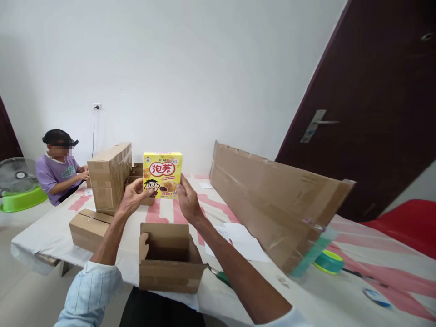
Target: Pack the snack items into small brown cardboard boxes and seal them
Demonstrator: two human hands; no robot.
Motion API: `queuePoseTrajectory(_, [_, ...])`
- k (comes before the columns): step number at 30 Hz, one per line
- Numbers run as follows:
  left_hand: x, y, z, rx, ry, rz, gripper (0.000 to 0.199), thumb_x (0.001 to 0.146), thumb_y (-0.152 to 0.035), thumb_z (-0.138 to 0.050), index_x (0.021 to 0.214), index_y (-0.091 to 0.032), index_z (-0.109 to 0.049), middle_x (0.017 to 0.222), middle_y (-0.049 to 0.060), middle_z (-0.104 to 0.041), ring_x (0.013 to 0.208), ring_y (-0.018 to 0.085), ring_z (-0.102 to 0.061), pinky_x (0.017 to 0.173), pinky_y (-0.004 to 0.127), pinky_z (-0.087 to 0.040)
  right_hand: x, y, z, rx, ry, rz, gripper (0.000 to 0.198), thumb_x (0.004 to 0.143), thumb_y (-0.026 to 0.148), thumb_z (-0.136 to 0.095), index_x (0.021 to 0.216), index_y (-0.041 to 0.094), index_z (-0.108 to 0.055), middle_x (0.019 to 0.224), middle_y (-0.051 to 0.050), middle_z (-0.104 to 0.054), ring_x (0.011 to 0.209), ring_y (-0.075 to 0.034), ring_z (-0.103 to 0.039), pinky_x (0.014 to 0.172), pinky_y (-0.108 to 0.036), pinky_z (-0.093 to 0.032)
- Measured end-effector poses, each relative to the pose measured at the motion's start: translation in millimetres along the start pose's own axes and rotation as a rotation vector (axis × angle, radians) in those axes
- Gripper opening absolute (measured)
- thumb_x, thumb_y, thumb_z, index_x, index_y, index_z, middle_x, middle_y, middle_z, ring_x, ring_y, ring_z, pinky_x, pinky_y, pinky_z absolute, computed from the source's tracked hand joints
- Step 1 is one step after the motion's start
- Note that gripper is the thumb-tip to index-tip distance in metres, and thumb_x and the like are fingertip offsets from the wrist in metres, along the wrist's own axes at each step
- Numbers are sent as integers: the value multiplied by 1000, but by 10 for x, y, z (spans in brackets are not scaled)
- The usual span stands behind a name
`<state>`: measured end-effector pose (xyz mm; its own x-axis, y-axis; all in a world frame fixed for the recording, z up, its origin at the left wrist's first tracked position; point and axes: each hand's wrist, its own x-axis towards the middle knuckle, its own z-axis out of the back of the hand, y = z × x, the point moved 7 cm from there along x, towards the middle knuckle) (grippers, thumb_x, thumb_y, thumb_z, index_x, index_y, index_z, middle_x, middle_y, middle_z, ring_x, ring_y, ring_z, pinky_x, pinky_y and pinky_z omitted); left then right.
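Above the open carton (169,259), both hands' fingers clamp the yellow snack box (162,175) by its side edges.

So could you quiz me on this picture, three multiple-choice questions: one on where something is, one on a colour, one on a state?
1. Where is the open carton?
A. at the table's near edge, below the hands
B. on the floor
C. atop the carton stack

2. What is the snack box's main colour?
A. blue
B. yellow
C. green

3. How is the snack box held?
A. lying flat on the table
B. in one hand only
C. upright, between both hands

Answers: 1 A, it sits in front of the person, under the raised box. 2 B, its front is yellow. 3 C, the left hand and right hand grip its sides.
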<state>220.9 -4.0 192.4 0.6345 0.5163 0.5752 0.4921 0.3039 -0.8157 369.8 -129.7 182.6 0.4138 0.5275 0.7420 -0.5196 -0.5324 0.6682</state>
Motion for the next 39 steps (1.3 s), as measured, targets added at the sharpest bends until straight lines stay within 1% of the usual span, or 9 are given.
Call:
queuePoseTrajectory(8, [156,-802,-221,36,130,-258,51,82,-41,-92,125,-19,-74,124,10,-79,113,28,-76,93,39,-67,113,710,242,-78,-26,242,63,105,58,-54,160,28,-47,149,-12,-63,133,-31,-64,112,-53,-56])
queuePoseTrajectory(13, [194,-740,-214,161,158,-243,54,81,-41,-93,126,-20,-73,127,10,-77,118,31,-74,95,42,-66,97,645,314,-154,-19,241,63,105,58,-53,161,29,-46,144,-12,-66,126,-30,-67,105,-51,-61])
queuePoseTrajectory(17, [226,-348,-94,125,137,-146,54,80,-44,-93,121,-18,-71,121,11,-79,114,32,-75,91,43,-67,59,276,312,-210,42,138,65,103,58,-57,160,28,-47,140,-13,-69,125,-30,-67,98,-49,-63])
queuePoseTrajectory(22, [168,408,188,115,60,23,56,76,-45,-94,118,-17,-70,119,11,-79,109,29,-76,89,41,-66,-151,-229,380,-221,125,-74,63,99,58,-62,153,25,-57,136,-15,-71,120,-30,-70,96,-49,-62])
queuePoseTrajectory(28, [-175,1496,680,161,-123,227,64,64,-54,-97,106,-14,-69,105,11,-80,92,27,-78,78,40,-67,-989,-860,685,-212,123,-378,58,94,69,-62,130,25,-74,131,-13,-75,124,-33,-70,104,-51,-58])
queuePoseTrajectory(32, [-463,2122,943,218,-220,330,61,58,-54,-100,90,-15,-67,86,6,-77,75,23,-75,68,37,-64,-1622,-1259,859,-130,83,-619,83,82,86,-64,137,24,-72,144,-18,-69,133,-38,-66,111,-56,-54])
queuePoseTrajectory(35, [-564,2455,1080,269,-273,386,45,77,-50,-92,91,-15,-67,85,3,-74,74,19,-72,68,34,-62,-1896,-1390,880,-69,94,-714,93,79,88,-66,144,22,-68,152,-19,-63,140,-38,-61,118,-57,-49])
queuePoseTrajectory(37, [-552,2609,1150,306,-297,413,31,95,-44,-78,99,-14,-69,92,3,-73,77,16,-71,71,33,-62,-1984,-1426,858,-59,139,-734,88,81,87,-65,140,21,-72,151,-18,-64,145,-37,-56,124,-57,-42])
queuePoseTrajectory(39, [-488,2721,1210,344,-317,430,25,102,-39,-69,108,-15,-70,101,4,-73,84,17,-71,76,34,-63,-2032,-1467,861,-62,154,-745,85,82,87,-63,133,21,-77,148,-18,-67,148,-38,-54,126,-58,-36])
